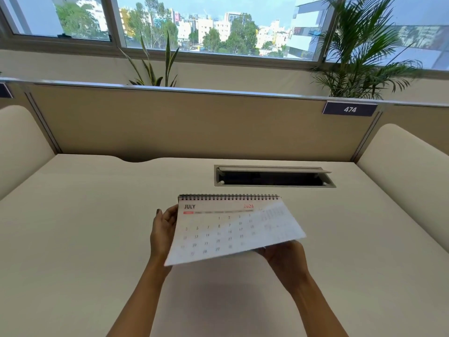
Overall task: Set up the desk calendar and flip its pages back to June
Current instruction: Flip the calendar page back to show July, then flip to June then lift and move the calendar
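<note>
A white spiral-bound desk calendar (218, 229) is held in the air above the middle of the desk (85, 239), its black wire binding at the far edge. The front page reads JULY 2026. At the right side a page is blurred and lifted away from the July sheet. My left hand (163, 233) grips the calendar's left edge, thumb on the front. Under the lower right corner my right hand (283, 257) supports it, with the fingers mostly hidden beneath the paper.
An open cable hatch (274, 177) is set into the desk just beyond the calendar. A beige partition (194, 122) with a "474" tag (349, 109) closes the far side. Rounded dividers stand at left and right. Plants rise behind the partition, below windows.
</note>
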